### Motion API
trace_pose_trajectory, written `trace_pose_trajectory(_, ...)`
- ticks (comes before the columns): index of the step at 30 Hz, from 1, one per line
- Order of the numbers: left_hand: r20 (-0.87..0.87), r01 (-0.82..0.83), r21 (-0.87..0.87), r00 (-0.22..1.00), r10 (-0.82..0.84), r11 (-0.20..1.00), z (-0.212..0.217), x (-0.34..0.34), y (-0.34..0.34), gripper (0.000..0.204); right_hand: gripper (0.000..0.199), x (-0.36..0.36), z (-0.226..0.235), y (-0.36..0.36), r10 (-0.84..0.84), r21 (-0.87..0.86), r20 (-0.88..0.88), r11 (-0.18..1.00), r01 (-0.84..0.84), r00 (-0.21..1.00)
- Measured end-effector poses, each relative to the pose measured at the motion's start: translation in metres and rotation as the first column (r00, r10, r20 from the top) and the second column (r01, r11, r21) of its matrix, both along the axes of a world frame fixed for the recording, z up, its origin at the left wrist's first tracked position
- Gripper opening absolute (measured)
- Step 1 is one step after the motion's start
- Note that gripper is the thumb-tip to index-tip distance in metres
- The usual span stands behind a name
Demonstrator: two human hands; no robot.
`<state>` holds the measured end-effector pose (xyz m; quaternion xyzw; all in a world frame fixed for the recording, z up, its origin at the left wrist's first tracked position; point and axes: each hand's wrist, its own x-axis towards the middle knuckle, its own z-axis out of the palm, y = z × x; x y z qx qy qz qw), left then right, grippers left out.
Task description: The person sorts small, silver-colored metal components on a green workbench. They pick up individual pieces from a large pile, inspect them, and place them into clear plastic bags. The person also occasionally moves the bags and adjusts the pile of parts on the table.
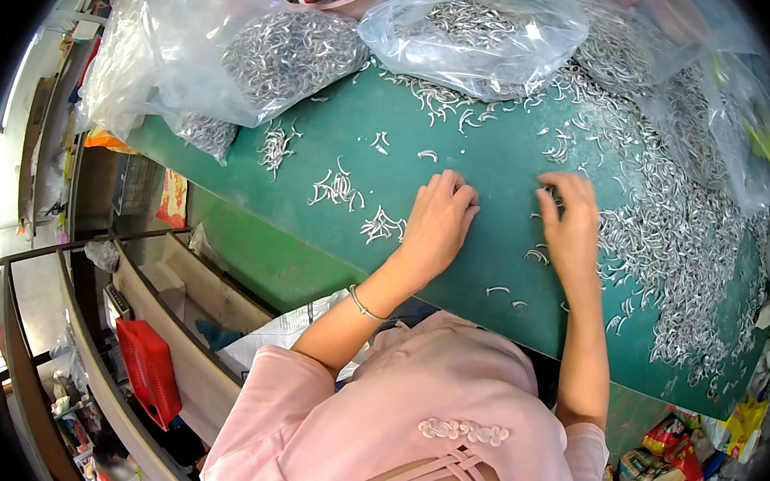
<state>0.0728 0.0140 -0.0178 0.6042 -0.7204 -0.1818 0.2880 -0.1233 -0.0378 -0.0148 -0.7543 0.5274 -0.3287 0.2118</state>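
Note:
Small curved silver metal pieces [673, 263] lie in a wide heap on the right side of the green tabletop [493, 240]. My left hand [441, 218] rests at the table's middle, its fingers curled together; whatever they may hold is hidden. Beside it on the left are small piles of the pieces, the nearest a loose pile [382, 226]. My right hand [572, 221] is at the heap's left edge, thumb and forefinger curved and apart, with a few pieces near the fingertips. A few single pieces [538, 253] are scattered between my hands.
Clear plastic bags filled with similar pieces line the far edge, including a left bag [295, 57] and a middle bag [474, 30]. A pink bowl [367, 2] holds a red-handled tool. Left of the table stand shelves with a red basket [149, 371]. Colourful packages [657, 461] lie lower right.

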Motion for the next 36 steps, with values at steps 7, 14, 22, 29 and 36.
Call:
trace_pose_trajectory(7, -0.032, -0.155, -0.095, 0.988, 0.153, 0.983, -0.011, 0.034, -0.027, 0.02, 0.026, -0.02, -0.001, 0.007, -0.105, -0.049, -0.178, 0.994, 0.098, 0.978)
trace_pose_trajectory(14, -0.052, -0.082, -0.114, 0.996, 0.077, 0.99, 0.004, 0.013, -0.016, 0.024, 0.012, -0.002, -0.007, -0.005, -0.108, -0.023, -0.306, 0.994, 0.106, 0.946)
trace_pose_trajectory(22, -0.143, 0.045, -0.032, 0.988, -0.049, 0.998, 0.007, -0.013, 0.003, 0.026, 0.012, -0.005, 0.001, 0.012, 0.071, -0.049, -0.211, 0.995, -0.083, 0.975)
trace_pose_trajectory(29, -0.096, -0.013, 0.028, 0.995, 0.016, 1.0, -0.002, -0.015, 0.004, 0.037, 0.015, 0.011, -0.003, 0.01, 0.126, -0.032, 0.024, 0.992, -0.125, 0.992)
trace_pose_trajectory(36, 0.15, -0.228, -0.08, 0.96, 0.238, 0.97, 0.003, 0.049, -0.03, 0.055, 0.018, -0.015, 0.003, 0.017, -0.011, 0.198, 0.18, 0.98, -0.025, 0.984)
